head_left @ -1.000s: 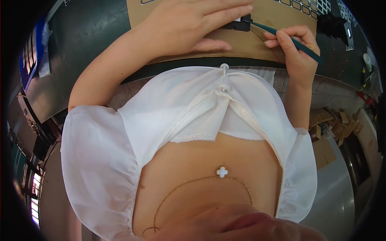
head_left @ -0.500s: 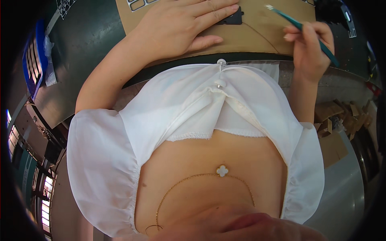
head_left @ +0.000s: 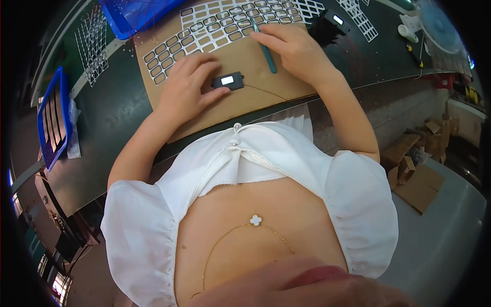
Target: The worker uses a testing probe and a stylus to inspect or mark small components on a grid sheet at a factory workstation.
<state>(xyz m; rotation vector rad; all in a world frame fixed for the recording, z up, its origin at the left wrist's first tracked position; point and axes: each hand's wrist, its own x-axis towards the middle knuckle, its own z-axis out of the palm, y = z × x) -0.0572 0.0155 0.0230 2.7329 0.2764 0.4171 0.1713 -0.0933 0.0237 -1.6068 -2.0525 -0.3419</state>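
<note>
A small flat black case [head_left: 238, 82] with a white rectangle on its face lies on a brown cardboard sheet [head_left: 194, 123]. My left hand [head_left: 184, 89] rests on the cardboard at the case's left end, thumb along the near edge and fingers curled on the far side, holding it. A thin wire or line runs rightward from the case. Green tweezers [head_left: 269, 60] are pinched in my right hand [head_left: 299, 53]. Their pale tips reach a white sheet of rounded rectangular frames [head_left: 209, 42] at the back of the cardboard. Whether the tips grip anything is too small to tell.
A blue tray [head_left: 120, 28] stands at the back left, and a blue-rimmed tray [head_left: 65, 97] at the left table edge. Lattice sheets [head_left: 92, 51] lie nearby. At the back right are a black device with a lit display [head_left: 330, 25] and a fan [head_left: 439, 28]. Cardboard boxes [head_left: 419, 148] sit below right.
My right hand has carried the tweezers leftward to the frame sheet. My left hand has drawn back from covering the case to its left end. The view now takes in more of the table.
</note>
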